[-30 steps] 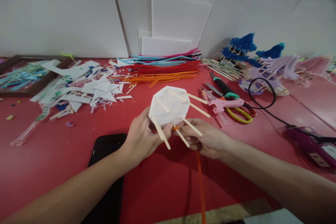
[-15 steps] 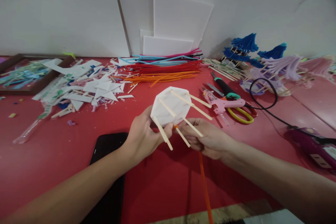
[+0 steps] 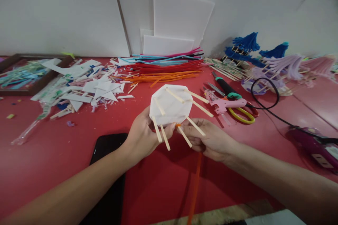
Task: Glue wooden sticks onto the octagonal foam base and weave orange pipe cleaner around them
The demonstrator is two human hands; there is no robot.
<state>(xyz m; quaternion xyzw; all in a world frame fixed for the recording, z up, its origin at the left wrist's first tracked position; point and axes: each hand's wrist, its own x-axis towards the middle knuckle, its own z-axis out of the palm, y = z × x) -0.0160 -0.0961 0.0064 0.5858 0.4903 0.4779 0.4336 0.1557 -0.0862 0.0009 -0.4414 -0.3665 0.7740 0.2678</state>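
A white eight-sided foam board piece (image 3: 174, 107) is held up above the red table, with several thin wooden sticks (image 3: 165, 137) standing out from its face. My left hand (image 3: 144, 130) grips its lower left edge, thumb near the front rim. At the lower right, the fingers of my right hand (image 3: 204, 135) are pinched on an orange pipe cleaner (image 3: 195, 186), whose long end hangs down toward the table's front edge. A bit of orange shows at the base of one stick, between the two thumbs. My right fingertips are partly hidden behind the sticks.
A black phone (image 3: 109, 147) lies under my left forearm. To the right are a pink glue gun (image 3: 224, 104), yellow-handled scissors (image 3: 241, 115) and a power strip (image 3: 314, 147). White scraps (image 3: 102, 88), pipe cleaner bundles (image 3: 163, 67) and blue and lilac models (image 3: 245, 44) line the back.
The white piece has turned and shifted slightly left, so its sticks point differently. The hanging end of the orange pipe cleaner has swung to the left.
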